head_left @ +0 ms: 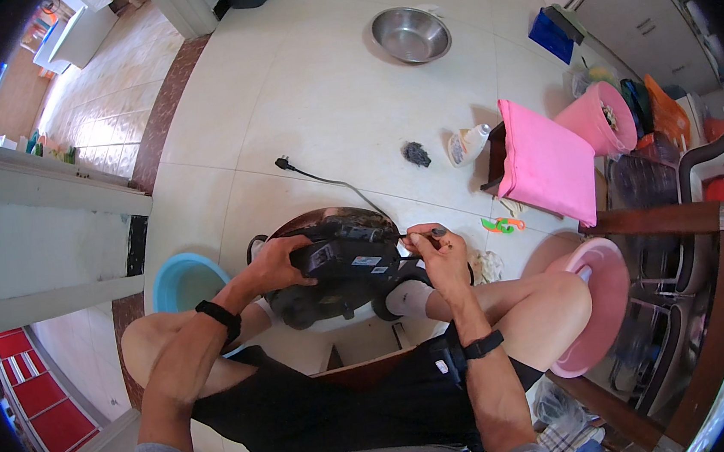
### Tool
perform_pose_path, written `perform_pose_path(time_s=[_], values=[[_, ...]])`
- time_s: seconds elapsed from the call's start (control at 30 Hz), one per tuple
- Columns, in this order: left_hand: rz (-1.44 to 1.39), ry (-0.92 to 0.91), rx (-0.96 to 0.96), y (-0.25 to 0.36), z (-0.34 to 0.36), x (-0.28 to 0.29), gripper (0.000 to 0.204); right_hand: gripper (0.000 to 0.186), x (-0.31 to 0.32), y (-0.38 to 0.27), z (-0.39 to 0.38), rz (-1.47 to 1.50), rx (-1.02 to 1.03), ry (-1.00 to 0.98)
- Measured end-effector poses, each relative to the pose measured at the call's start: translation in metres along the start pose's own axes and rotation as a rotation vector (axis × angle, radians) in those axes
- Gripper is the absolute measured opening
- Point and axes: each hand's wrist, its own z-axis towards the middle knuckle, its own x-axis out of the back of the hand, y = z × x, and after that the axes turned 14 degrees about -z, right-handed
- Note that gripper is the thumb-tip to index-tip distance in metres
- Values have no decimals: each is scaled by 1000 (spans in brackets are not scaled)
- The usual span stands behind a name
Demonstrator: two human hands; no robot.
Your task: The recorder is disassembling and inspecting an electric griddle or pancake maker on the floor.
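A bulky black electrical appliance (pixel 339 262), its kind unclear, sits tilted between my lower legs, with small white labels on its casing. My left hand (pixel 279 266) grips its left side, thumb on the near face and fingers toward the far edge. At its right side, my right hand (pixel 438 258) is closed around a thin dark tool that looks like a screwdriver (pixel 438 232). The tool points left at the casing; where its tip meets the casing cannot be made out. A black power cord (pixel 332 181) runs from behind the appliance across the floor to a plug.
Behind the appliance shows a brown rounded rim (pixel 352 212). A blue basin (pixel 182 280) stands left, a pink basin (pixel 602 308) right. Ahead lie a steel bowl (pixel 412 35), a scouring pad (pixel 415 154), a white bottle (pixel 468 144), green-orange scissors (pixel 502 225) and a pink-topped stool (pixel 546 162).
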Motion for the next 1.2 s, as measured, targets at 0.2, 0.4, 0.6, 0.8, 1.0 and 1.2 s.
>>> perform_pose_path(time_s=[0.2, 0.4, 0.6, 0.8, 1.0, 1.2], values=[[-15, -6, 9, -4, 1, 0, 58, 10, -8, -9, -7, -55, 138, 60], [-21, -26, 37, 3, 1, 1, 56, 11, -7, -17, -13, -270, 290, 58], [-21, -26, 61, 4, 0, 2, 56, 21, -10, -24, -23, -460, 470, -1], [-25, -18, 45, 1, 0, 2, 57, 43, -11, -11, -22, -761, 770, -40], [-43, -13, 3, 2, 0, 3, 57, 37, -21, -4, -19, -660, 699, 12], [-34, -43, 9, 2, 1, 4, 57, 19, -21, -7, -14, -340, 337, 64]])
